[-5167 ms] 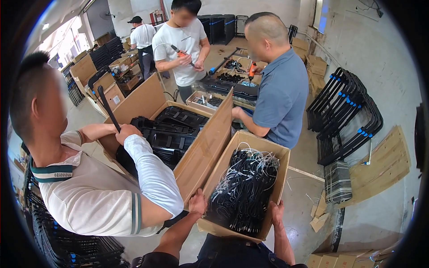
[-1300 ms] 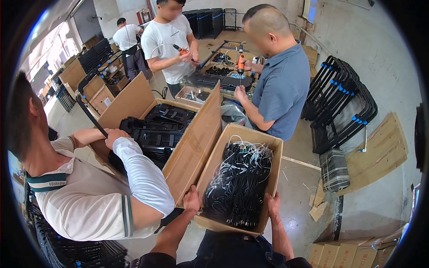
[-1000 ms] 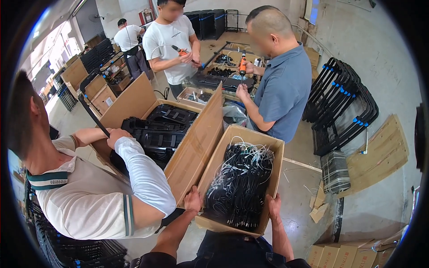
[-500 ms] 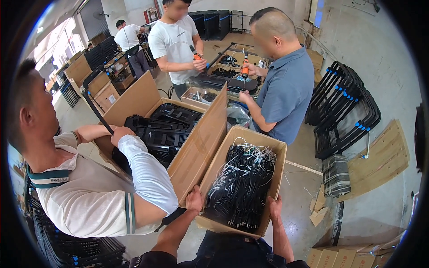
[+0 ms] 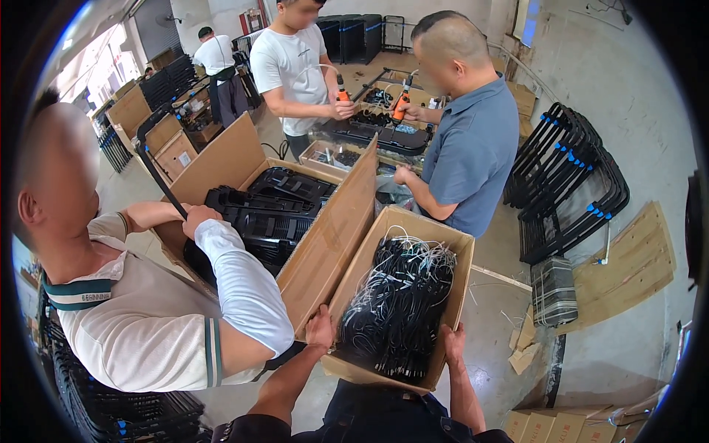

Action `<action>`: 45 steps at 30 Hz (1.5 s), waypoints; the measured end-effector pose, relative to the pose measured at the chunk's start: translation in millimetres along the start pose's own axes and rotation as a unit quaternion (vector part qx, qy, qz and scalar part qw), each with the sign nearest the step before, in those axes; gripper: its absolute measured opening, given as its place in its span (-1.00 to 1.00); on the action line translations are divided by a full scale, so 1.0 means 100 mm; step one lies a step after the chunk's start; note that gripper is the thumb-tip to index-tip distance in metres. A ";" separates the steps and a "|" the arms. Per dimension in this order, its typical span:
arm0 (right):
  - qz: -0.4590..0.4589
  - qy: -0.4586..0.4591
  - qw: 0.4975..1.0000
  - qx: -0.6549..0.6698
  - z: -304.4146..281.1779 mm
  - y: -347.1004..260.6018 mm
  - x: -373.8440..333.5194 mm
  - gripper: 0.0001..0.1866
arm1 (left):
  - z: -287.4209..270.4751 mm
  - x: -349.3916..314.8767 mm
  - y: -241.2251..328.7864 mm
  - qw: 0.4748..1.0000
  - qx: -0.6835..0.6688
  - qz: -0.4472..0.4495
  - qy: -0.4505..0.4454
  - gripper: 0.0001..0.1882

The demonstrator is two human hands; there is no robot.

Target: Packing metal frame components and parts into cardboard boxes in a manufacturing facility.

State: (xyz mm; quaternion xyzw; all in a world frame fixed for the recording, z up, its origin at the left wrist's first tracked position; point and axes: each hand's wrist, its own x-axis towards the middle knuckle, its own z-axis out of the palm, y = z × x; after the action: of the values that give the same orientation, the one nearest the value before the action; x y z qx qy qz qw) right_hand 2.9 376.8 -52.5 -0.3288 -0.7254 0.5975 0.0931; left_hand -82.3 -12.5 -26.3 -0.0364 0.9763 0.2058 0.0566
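A topless cardboard box (image 5: 462,262) sits in front of me, tilted slightly to the right. Inside lies a thick bundle of black cables (image 5: 402,310) with white and clear wire ends, most tangled toward the far side. My left hand (image 5: 320,329) grips the box at its near left side, close to the larger carton's corner. On the opposite side, my right hand (image 5: 453,345) is closed over the near right wall, thumb at the rim. The box's underside is hidden from view.
At my left, a co-worker (image 5: 148,310) holds a black bar over a large carton (image 5: 325,247) of black plastic parts. Two people with orange screwdrivers (image 5: 401,105) work at a parts table beyond. Black frames (image 5: 565,177) lean by the right wall; flat cartons (image 5: 550,427) lie lower right.
My hands and the box stay almost where they were. The co-worker at left has turned their head toward me. Across the table, both screwdrivers have shifted, and one person's free hand has lowered.
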 end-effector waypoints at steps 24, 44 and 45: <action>-0.005 0.000 0.999 0.037 0.01 -0.06 -0.03 -0.58 | 0.12 0.03 -0.08 0.999 -0.010 0.011 0.030 -0.70; -0.008 0.006 0.999 0.035 0.04 0.14 0.05 -0.57 | 0.08 0.03 -0.08 1.000 -0.006 0.004 0.014 -0.68; -0.008 0.007 0.999 0.035 0.03 0.14 0.05 -0.57 | 0.08 0.04 -0.07 1.000 -0.009 0.004 0.014 -0.68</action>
State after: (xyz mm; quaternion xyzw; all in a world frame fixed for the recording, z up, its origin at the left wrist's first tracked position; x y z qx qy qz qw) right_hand 2.3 378.5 -67.2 -0.3239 -0.7058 0.6195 0.1145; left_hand -84.6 -16.0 -37.4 -0.0355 0.9753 0.2140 0.0419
